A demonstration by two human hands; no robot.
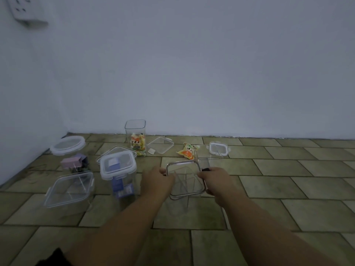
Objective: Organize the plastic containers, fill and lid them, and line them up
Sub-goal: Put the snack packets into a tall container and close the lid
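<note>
Head view. Open clear container (pixel 185 181), frame centre, at the tiled floor (pixel 269 189), contact unclear. Clamped at 9 o'clock rim by left grip (pixel 157 179), at 3 o'clock rim by right grip (pixel 213 178), fingers curled. 12 o'clock: snack packet (pixel 187 151). 1 o'clock: small white-rimmed lid (pixel 219 148). 11 o'clock: tall unlidded container of snacks (pixel 135 139), loose square lid (pixel 160 144). 9 o'clock: lidded container (pixel 118 166).
</note>
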